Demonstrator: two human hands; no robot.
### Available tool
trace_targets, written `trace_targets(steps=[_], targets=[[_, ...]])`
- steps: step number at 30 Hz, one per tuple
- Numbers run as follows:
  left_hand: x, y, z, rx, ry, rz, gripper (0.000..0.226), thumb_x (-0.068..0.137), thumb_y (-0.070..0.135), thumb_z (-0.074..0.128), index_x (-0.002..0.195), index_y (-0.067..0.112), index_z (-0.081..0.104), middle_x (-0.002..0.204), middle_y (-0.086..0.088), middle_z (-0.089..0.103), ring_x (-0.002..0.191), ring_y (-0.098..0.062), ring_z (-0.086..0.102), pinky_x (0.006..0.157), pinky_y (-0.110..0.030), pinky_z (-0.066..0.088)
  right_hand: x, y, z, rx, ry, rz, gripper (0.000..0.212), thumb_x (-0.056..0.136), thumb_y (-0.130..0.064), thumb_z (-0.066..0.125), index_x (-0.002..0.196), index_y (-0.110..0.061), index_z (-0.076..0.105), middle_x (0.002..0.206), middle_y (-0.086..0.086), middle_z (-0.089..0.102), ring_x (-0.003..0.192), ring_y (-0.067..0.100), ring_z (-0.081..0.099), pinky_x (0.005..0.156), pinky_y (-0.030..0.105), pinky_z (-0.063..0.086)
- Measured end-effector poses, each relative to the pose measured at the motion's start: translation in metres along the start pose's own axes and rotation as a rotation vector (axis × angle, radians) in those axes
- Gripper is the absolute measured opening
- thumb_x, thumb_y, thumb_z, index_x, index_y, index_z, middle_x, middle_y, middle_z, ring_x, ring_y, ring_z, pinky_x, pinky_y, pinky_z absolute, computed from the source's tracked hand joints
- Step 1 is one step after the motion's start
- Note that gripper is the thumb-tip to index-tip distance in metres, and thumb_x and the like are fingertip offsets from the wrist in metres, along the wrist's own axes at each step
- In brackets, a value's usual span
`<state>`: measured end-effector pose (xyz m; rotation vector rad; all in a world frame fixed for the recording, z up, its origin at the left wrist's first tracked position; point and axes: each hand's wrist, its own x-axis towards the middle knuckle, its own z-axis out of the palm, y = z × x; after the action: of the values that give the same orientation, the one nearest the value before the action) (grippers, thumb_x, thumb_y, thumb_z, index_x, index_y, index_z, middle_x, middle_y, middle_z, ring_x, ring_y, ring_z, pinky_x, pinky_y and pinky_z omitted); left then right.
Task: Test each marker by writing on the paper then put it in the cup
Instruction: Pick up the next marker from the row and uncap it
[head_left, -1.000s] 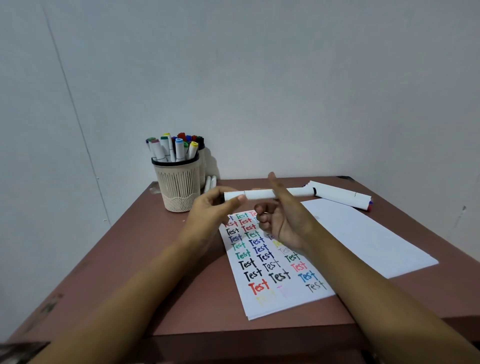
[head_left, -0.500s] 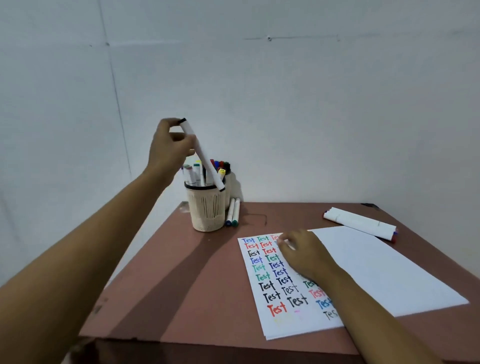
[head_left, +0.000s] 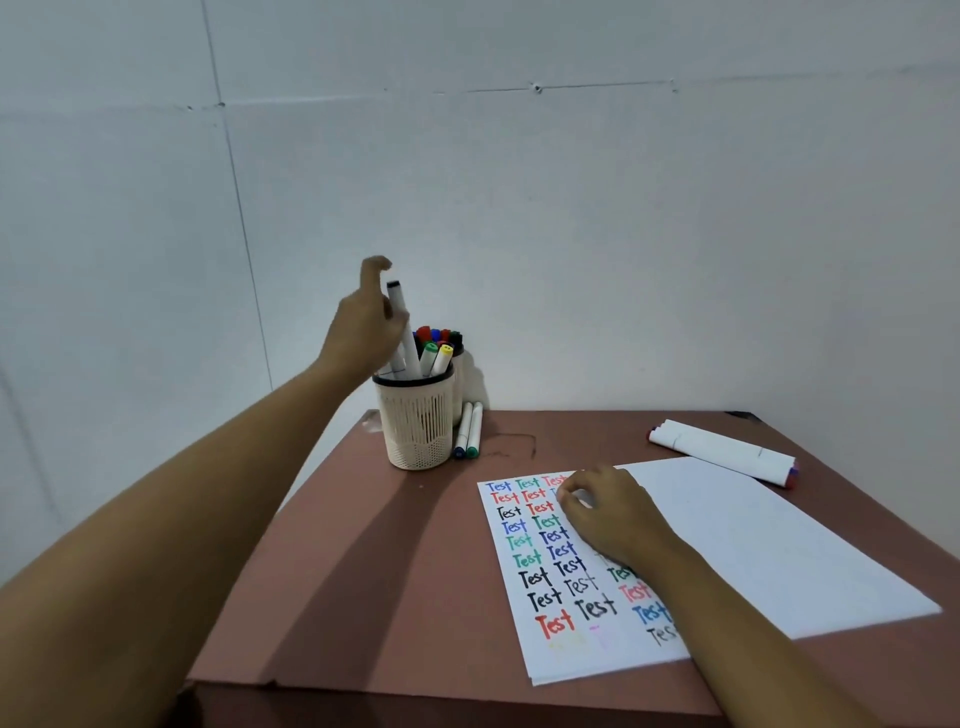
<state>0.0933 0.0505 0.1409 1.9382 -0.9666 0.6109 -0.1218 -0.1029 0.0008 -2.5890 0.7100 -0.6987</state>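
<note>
Left hand (head_left: 363, 322) above cream cup (head_left: 415, 423), fingers spread loose, black-capped white marker (head_left: 402, 332) beside palm, lower end inside cup among others; contact unclear. Right hand (head_left: 610, 514) curled on paper (head_left: 753, 545), knuckles down, grasp hidden.

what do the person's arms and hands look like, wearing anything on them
Both arms are bare from the frame edge down to the hands, with no sleeves in view. The left hand and right hand show no gloves, and no watch, bracelet or rings are visible. Nails look short and plain where they can be seen.
</note>
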Motion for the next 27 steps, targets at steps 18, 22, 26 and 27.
trace_targets(steps=[18,22,26,27], targets=[[-0.108,-0.005,0.073,0.220,0.027,0.300,0.037,0.082,0.027,0.040,0.108,0.010,0.061,0.114,-0.017,0.055,0.100,-0.028,0.046,0.084,-0.037,0.037,0.005,0.002,0.006,-0.200,-0.044,-0.065,0.026,0.094,-0.037,0.048,0.113,-0.023,0.060,0.117,0.000,0.056,0.110,0.019,0.049,0.090,0.031,0.043],[-0.124,-0.010,0.076,0.114,-0.532,0.042,0.060,0.096,0.041,0.038,0.147,0.011,0.024,0.146,-0.008,0.033,0.135,-0.021,0.029,0.109,-0.031,0.023,0.015,-0.007,-0.003,-0.285,-0.172,-0.080,0.020,0.094,-0.035,0.047,0.103,-0.021,0.056,0.108,-0.001,0.053,0.105,0.019,0.049,0.080,0.030,0.041],[-0.128,-0.011,0.076,0.284,-0.799,0.008,0.060,0.098,0.047,0.028,0.148,0.013,0.020,0.156,-0.003,0.017,0.143,-0.016,0.014,0.116,-0.033,0.011,0.048,-0.018,-0.013,-0.249,-0.253,-0.038,0.022,0.094,-0.031,0.047,0.094,-0.013,0.061,0.103,0.006,0.063,0.090,0.022,0.057,0.072,0.030,0.046],[-0.128,-0.010,0.076,0.316,-0.821,0.016,0.060,0.098,0.048,0.027,0.147,0.013,0.021,0.156,-0.002,0.016,0.143,-0.015,0.012,0.116,-0.033,0.009,0.057,-0.021,-0.011,-0.207,-0.244,-0.039,0.023,0.095,-0.028,0.049,0.097,-0.011,0.064,0.103,0.008,0.065,0.087,0.022,0.058,0.069,0.028,0.046]])
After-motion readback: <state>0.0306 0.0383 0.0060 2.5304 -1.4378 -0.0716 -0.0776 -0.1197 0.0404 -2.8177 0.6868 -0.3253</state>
